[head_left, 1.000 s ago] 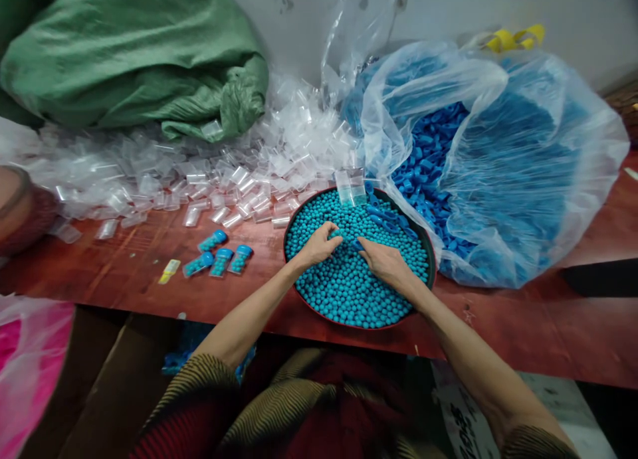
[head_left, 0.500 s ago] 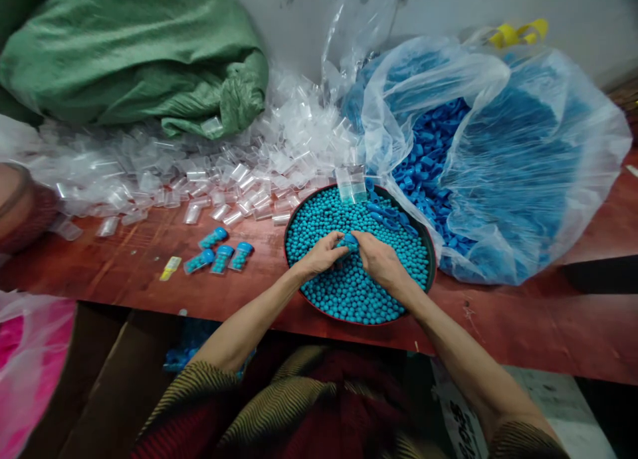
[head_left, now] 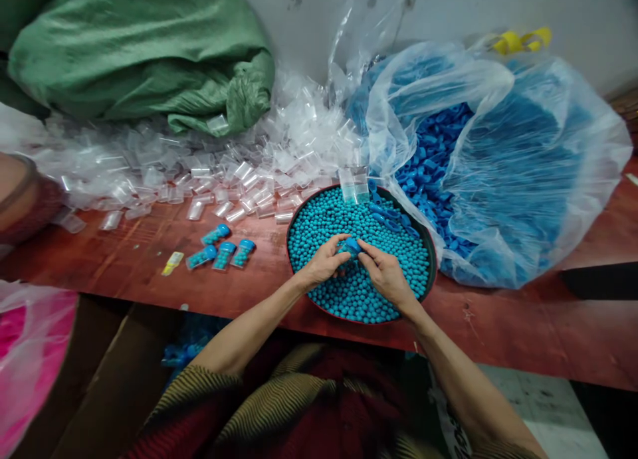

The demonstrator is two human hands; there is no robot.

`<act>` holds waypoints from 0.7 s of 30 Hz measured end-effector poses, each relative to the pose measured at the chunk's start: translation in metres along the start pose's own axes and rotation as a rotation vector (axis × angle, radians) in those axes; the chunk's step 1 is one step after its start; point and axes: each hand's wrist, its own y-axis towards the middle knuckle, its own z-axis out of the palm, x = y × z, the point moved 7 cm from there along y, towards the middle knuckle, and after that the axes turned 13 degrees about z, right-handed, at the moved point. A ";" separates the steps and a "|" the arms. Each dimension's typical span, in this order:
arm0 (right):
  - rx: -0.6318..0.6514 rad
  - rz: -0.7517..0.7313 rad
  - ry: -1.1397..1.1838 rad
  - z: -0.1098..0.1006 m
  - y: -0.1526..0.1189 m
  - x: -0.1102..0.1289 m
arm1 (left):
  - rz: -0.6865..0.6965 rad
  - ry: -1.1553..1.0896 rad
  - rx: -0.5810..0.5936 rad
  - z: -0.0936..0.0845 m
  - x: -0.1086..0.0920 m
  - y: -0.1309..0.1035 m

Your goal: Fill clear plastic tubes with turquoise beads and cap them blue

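Over a round tray (head_left: 432, 254) filled with small blue balls (head_left: 343, 299), my two hands meet at one small item. My left hand (head_left: 326, 261) is closed around a clear plastic tube with blue balls in it, largely hidden by the fingers. The fingertips of my right hand (head_left: 385, 273) pinch a blue cap (head_left: 353, 245) at the tube's end; I cannot tell how far on it sits. Some loose blue caps (head_left: 386, 216) and a pair of clear tubes (head_left: 353, 185) lie on the balls near the tray's far rim.
Several filled, capped tubes (head_left: 225, 254) lie left of the tray, beside a small yellow-and-white piece (head_left: 172, 264). Behind spreads a heap of clear tubes (head_left: 249, 180) below a green sack (head_left: 149, 54). A translucent bag (head_left: 528, 160) of blue caps stands right. A brown container (head_left: 24, 196) sits far left.
My right fingers have shifted on the cap and spread slightly, showing more of it. My left fingers have opened a little around the tube. The view has tilted slightly.
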 end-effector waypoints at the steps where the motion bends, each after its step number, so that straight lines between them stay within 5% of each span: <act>1: 0.020 0.022 0.045 0.000 0.000 -0.001 | -0.002 -0.005 0.012 0.001 -0.001 -0.001; 7: -0.048 0.096 0.111 -0.005 -0.004 0.000 | 0.011 -0.005 0.064 0.005 -0.006 -0.006; 14: -0.018 -0.057 -0.098 -0.007 -0.011 0.018 | 0.046 0.005 0.067 0.006 -0.010 -0.007; 21: -0.155 -0.314 -0.189 -0.014 -0.020 0.027 | 0.082 0.017 0.068 0.003 -0.015 -0.009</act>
